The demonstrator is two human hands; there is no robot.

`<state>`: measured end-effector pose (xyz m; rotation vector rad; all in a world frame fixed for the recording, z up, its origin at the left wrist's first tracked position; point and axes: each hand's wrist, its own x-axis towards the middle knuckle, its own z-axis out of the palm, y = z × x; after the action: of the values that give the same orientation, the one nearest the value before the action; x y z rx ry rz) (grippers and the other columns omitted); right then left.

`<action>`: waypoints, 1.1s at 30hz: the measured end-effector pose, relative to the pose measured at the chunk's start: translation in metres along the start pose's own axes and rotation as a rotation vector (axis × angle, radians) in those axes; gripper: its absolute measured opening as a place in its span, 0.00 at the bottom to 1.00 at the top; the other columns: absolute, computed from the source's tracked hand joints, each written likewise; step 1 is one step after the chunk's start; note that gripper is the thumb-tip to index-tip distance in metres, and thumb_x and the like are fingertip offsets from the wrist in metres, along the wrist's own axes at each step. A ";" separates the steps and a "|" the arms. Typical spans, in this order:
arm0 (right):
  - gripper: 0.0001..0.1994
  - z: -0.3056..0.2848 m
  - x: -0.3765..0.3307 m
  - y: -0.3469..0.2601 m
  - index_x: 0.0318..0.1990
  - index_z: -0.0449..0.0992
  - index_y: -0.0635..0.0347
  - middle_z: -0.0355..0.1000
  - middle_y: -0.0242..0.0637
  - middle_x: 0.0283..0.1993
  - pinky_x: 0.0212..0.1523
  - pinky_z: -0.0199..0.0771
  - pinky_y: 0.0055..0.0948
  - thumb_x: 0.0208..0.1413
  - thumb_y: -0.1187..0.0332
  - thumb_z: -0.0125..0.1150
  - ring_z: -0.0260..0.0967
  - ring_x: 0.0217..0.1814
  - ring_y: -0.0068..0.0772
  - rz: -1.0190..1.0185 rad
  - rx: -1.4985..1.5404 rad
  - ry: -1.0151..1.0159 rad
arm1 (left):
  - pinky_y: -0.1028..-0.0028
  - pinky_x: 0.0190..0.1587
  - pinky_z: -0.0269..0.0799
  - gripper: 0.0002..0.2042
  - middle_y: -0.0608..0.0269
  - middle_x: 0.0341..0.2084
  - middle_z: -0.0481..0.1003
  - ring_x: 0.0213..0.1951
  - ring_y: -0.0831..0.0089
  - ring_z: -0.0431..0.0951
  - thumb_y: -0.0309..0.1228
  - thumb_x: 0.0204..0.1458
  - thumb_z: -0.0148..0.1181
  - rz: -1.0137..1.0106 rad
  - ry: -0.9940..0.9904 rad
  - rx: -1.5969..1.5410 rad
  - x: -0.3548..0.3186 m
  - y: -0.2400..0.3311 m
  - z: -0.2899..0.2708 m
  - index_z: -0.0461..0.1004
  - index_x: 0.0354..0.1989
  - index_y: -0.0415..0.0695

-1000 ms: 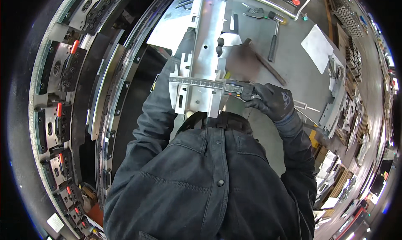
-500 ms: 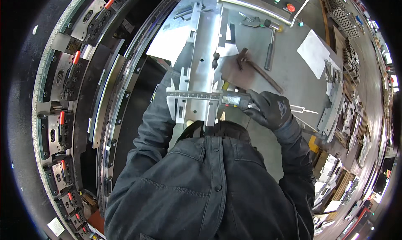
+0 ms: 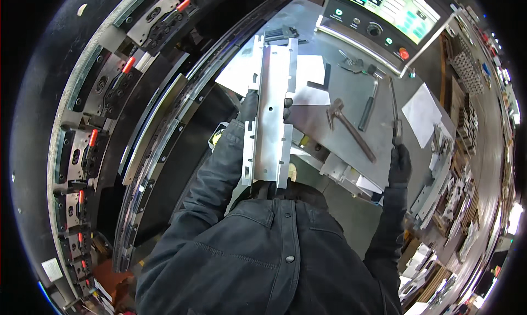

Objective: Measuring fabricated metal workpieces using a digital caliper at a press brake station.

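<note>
A long, bright metal channel (image 3: 269, 136) with notched side flanges and small round holes lies lengthwise in front of my chest. My left hand (image 3: 251, 105), in a dark glove, is closed around it from below, and its fingertips show at the channel's right flange. My gloved right hand (image 3: 400, 164) is over the right part of the grey table (image 3: 343, 90), closed on the near end of a digital caliper (image 3: 394, 112). The caliper is seen edge-on, pointing away from me, so its display is hidden. It is apart from the channel.
A hammer with a brown handle (image 3: 351, 129), a black-handled hammer (image 3: 368, 109) and pliers (image 3: 351, 65) lie on the table. White paper (image 3: 421, 114) is at right. A control panel (image 3: 379, 29) stands behind. A machine with red-handled clamps (image 3: 92, 138) runs along the left.
The caliper has come off the channel and swung right and away with my right hand, turning edge-on. My left hand still holds the channel. The view has shifted, showing more of the control panel.
</note>
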<state>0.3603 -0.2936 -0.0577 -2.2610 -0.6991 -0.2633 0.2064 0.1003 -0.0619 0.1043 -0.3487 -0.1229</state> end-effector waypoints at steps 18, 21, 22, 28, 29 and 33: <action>0.16 0.027 0.017 0.179 0.45 0.73 0.57 0.73 0.40 0.40 0.41 0.69 0.35 0.52 0.60 0.53 0.70 0.39 0.42 0.142 -0.167 -0.205 | 0.58 0.38 0.72 0.40 0.35 0.40 0.70 0.36 0.48 0.75 0.64 0.47 0.43 0.552 0.600 0.457 -0.037 -0.024 0.005 0.56 0.59 0.41; 0.16 0.027 0.021 0.225 0.44 0.73 0.57 0.73 0.41 0.40 0.41 0.69 0.36 0.51 0.60 0.53 0.70 0.40 0.44 0.186 -0.233 -0.272 | 0.58 0.39 0.71 0.41 0.36 0.40 0.69 0.36 0.49 0.75 0.65 0.46 0.42 0.607 0.656 0.449 -0.050 -0.028 0.003 0.55 0.60 0.42; 0.16 0.025 0.020 0.242 0.44 0.73 0.57 0.73 0.41 0.40 0.41 0.69 0.36 0.50 0.60 0.53 0.70 0.40 0.44 0.201 -0.256 -0.291 | 0.57 0.39 0.71 0.41 0.37 0.40 0.70 0.36 0.49 0.75 0.65 0.46 0.41 0.616 0.574 0.393 -0.055 -0.027 -0.003 0.54 0.60 0.43; 0.18 -0.009 0.069 0.328 0.44 0.72 0.61 0.72 0.43 0.41 0.41 0.70 0.35 0.50 0.58 0.55 0.70 0.40 0.43 0.222 -0.277 -0.580 | 0.55 0.40 0.70 0.42 0.38 0.41 0.69 0.37 0.49 0.75 0.66 0.45 0.39 0.619 0.367 0.205 -0.067 -0.021 -0.010 0.53 0.62 0.46; 0.19 -0.020 0.080 0.339 0.44 0.72 0.62 0.72 0.43 0.41 0.40 0.70 0.34 0.50 0.57 0.56 0.70 0.40 0.42 0.222 -0.269 -0.657 | 0.55 0.40 0.70 0.43 0.38 0.41 0.69 0.37 0.48 0.75 0.67 0.44 0.38 0.609 0.348 0.177 -0.067 -0.020 -0.010 0.53 0.62 0.46; 0.21 0.056 0.057 0.167 0.44 0.71 0.65 0.72 0.43 0.41 0.40 0.71 0.32 0.50 0.55 0.57 0.70 0.39 0.41 0.384 -0.007 -0.905 | 0.55 0.41 0.70 0.44 0.37 0.41 0.69 0.38 0.47 0.74 0.67 0.43 0.40 0.611 0.277 0.131 -0.085 -0.020 -0.003 0.53 0.62 0.45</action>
<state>0.4995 -0.3267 -0.1747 -2.4093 -0.6581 0.9938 0.1260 0.0922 -0.0957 0.1379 -0.1001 0.5159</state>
